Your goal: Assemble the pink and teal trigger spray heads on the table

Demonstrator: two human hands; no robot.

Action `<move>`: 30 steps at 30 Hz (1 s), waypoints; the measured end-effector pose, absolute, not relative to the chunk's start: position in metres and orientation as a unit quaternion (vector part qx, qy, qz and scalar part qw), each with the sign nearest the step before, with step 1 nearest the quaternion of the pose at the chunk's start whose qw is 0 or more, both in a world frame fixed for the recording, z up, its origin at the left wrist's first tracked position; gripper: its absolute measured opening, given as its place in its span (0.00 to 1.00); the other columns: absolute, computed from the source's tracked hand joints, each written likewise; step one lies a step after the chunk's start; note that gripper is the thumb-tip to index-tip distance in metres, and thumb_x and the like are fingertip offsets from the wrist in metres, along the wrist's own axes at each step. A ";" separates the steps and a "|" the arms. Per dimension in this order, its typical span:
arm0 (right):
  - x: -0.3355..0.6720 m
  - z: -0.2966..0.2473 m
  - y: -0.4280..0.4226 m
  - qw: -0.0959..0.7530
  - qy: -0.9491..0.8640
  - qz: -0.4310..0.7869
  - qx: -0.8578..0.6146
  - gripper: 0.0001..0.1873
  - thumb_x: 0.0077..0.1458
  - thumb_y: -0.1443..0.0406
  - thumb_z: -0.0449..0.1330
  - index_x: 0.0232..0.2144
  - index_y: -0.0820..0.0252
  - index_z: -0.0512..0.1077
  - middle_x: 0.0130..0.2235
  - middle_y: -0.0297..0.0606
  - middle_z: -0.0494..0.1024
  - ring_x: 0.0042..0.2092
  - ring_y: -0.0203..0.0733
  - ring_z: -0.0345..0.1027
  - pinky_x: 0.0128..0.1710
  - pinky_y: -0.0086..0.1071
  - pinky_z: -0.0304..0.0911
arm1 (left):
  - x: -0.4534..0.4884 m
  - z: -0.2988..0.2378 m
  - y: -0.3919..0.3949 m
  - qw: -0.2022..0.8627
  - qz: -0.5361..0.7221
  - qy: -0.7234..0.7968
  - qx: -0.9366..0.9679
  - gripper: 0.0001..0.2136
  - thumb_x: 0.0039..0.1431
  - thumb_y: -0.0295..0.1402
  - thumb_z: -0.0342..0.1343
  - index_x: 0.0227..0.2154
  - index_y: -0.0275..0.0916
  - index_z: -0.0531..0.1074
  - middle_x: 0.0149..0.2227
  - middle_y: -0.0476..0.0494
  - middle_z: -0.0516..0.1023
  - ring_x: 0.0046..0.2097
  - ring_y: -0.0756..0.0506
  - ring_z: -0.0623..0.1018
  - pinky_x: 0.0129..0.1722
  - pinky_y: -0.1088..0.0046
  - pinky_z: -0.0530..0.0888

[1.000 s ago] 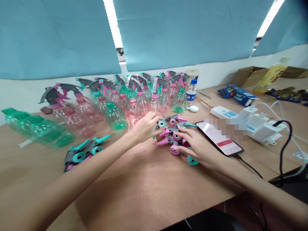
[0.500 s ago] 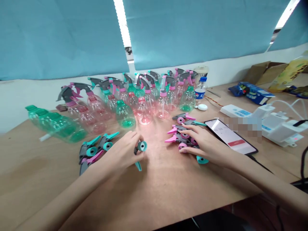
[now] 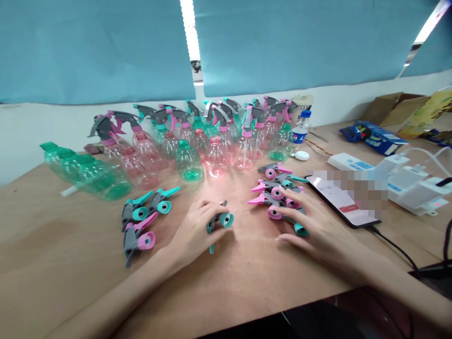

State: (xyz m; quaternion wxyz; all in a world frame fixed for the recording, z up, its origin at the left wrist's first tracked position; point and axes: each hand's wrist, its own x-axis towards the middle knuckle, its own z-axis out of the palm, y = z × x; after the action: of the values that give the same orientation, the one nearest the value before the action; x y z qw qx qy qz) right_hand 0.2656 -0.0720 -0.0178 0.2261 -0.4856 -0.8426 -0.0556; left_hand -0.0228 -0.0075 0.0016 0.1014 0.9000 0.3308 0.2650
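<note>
Blue sheets (image 3: 106,52) are spanning the background, with light showing through narrow gaps. Below them the wooden tabletop (image 3: 229,287) is stretching toward the camera. Along its back, a crowd of green and pink spray bottles (image 3: 216,162) is standing, many wearing grey trigger tops, others showing bare necks. At the right a white power strip (image 3: 348,165) is lying, plugs crowding its near end.

The right hand (image 3: 314,223) is hovering half open, fingers spreading over a heap of loose spray heads (image 3: 271,201); whether its fingertips are touching them, I cannot tell. The left hand (image 3: 197,230) is closing thumb and fingers around one teal-collared spray head (image 3: 222,220), which is sitting between the two hands, its collar facing the camera. Beside the right hand a phone (image 3: 332,197) is lying face up, partly hidden by a blurred patch. Left of the left hand, three more spray heads (image 3: 140,213) are resting together, two with teal collars, one pink. Behind the heap a small white oval object (image 3: 301,155) is lying.
</note>
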 end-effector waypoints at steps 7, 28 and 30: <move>0.225 -0.005 -0.057 0.333 -0.849 -0.032 -0.409 0.09 0.59 0.67 0.55 0.43 0.59 0.69 0.47 0.45 0.73 0.52 0.48 0.65 0.53 0.50 0.60 | -0.031 0.006 -0.008 0.071 0.361 0.353 0.860 0.14 0.55 0.34 0.60 0.45 0.41 0.71 0.36 0.46 0.76 0.40 0.43 0.69 0.39 0.67 0.69; 0.171 -0.029 -0.008 0.377 -0.796 0.212 -0.425 0.05 0.56 0.70 0.55 0.37 0.60 0.68 0.38 0.39 0.72 0.37 0.39 0.69 0.38 0.35 0.68 | -0.049 -0.005 0.015 0.132 0.328 0.481 0.803 0.14 0.53 0.40 0.61 0.40 0.40 0.74 0.34 0.45 0.75 0.39 0.43 0.72 0.38 0.65 0.72; 0.173 -0.027 -0.006 0.380 -0.789 0.206 -0.438 0.05 0.57 0.69 0.55 0.37 0.60 0.68 0.38 0.40 0.72 0.38 0.40 0.70 0.38 0.36 0.68 | -0.045 -0.003 0.009 0.128 0.345 0.464 0.806 0.13 0.52 0.37 0.62 0.40 0.40 0.74 0.35 0.46 0.75 0.40 0.43 0.71 0.40 0.65 0.71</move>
State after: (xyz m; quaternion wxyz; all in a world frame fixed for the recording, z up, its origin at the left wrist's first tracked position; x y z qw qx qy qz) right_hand 0.1729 -0.0060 -0.0274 0.3797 -0.4376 -0.7887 0.2057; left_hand -0.0447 0.0091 -0.0026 0.1280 0.8059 0.4638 0.3450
